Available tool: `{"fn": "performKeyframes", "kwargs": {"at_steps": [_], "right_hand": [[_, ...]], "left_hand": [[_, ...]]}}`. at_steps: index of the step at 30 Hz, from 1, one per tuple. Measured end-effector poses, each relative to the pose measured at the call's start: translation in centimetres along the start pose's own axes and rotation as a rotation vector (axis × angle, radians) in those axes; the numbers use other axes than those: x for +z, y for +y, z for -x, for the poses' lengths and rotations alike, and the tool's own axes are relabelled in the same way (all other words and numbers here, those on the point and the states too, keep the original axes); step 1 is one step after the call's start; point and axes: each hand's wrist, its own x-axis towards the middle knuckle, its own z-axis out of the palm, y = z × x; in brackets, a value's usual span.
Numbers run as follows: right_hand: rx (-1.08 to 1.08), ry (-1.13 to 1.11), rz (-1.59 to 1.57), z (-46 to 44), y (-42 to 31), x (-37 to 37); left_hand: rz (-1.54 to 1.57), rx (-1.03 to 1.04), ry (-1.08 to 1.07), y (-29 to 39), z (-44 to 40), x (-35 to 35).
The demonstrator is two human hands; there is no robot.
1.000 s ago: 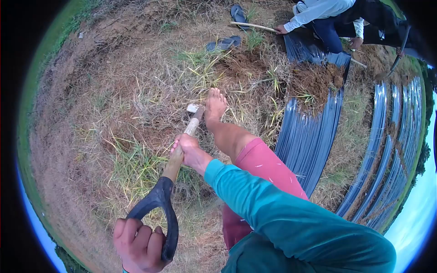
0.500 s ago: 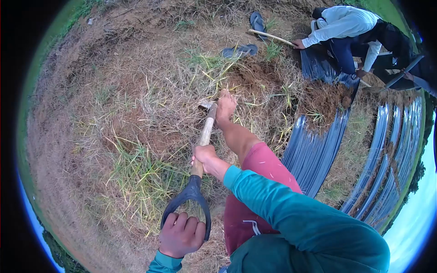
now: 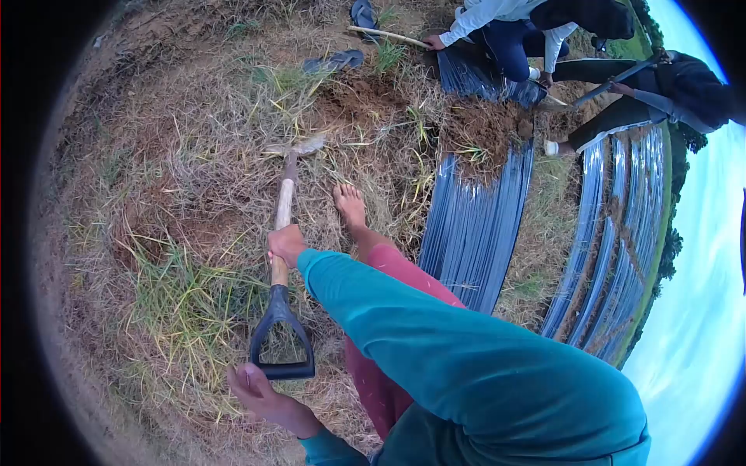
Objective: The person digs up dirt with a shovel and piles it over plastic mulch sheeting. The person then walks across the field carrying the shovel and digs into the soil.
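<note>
A shovel (image 3: pixel 285 203) with a wooden shaft and a black D-shaped handle (image 3: pixel 307 342) lies across my view, its metal blade (image 3: pixel 309 145) at the dry grass. Partway along the shaft, my right hand (image 3: pixel 287 245) is wrapped round the wood. Beside the lower end of the D-handle, my left hand (image 3: pixel 268 400) has its fingers loosened and apart, off the grip bar; whether it still touches the corner I cannot tell. My bare foot (image 3: pixel 350 203) stands on the grass to the right of the blade.
A crouching person (image 3: pixel 497 31) holds a stick (image 3: pixel 388 36) near black plastic sheeting (image 3: pixel 474 233) partly covered by soil (image 3: pixel 486 128). Another person (image 3: pixel 676 85) holds a long-handled tool (image 3: pixel 614 80). Sandals (image 3: pixel 334 61) lie on the ground. More plastic-covered rows (image 3: pixel 579 241) run at right.
My left hand has let go of the D-handle and opened. The blade has come away from beside my foot. My view has swung right, showing more of the second person.
</note>
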Motion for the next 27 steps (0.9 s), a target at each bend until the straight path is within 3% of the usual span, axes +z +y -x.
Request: {"fn": "performKeyframes", "kwargs": {"at_steps": [4, 6, 9, 10, 14, 17, 18, 21, 22, 25, 27], "right_hand": [[-0.017, 0.064, 0.182, -4.3, 9.1, -0.2], [-0.023, 0.094, 0.265, -6.9, 11.2, -1.1], [-0.083, 0.105, 0.339, -11.2, 10.5, -2.0], [-0.111, 0.099, 0.362, -12.7, 9.9, -2.3], [-0.168, -0.022, 0.367, -19.5, 6.4, -1.5], [-0.031, -0.197, 0.241, -21.9, 7.1, -2.0], [0.066, -0.032, 0.139, -16.4, 3.4, -0.5], [0.114, -0.11, -0.127, -12.8, 3.5, -0.8], [0.113, -0.154, -0.188, -10.4, 3.8, -1.3], [0.064, -0.192, -0.328, -4.9, 1.5, -3.2], [0.046, -0.213, -0.444, -1.3, -0.5, -4.4]], "left_hand": [[-0.312, -0.342, 0.199, -18.6, -0.6, 2.6], [0.237, -0.786, 0.372, -23.4, 0.8, 5.7], [0.69, -0.991, 0.307, -34.3, 3.1, 7.4], [0.542, -1.025, 0.461, -34.5, 2.6, 9.3], [0.247, -0.83, 0.444, -31.1, 1.6, 9.2], [0.013, -0.727, 0.509, -28.4, -0.1, 7.9], [-0.234, -0.694, 0.522, -28.6, 0.1, 7.2], [-0.036, -0.458, 0.713, -29.2, 1.7, 5.3], [-0.199, -0.561, 0.628, -27.7, 1.9, 3.4], [-0.24, -0.395, 0.458, -23.2, 1.3, -2.1], [-0.202, -0.3, 0.522, -17.7, 2.0, -4.1]]}}
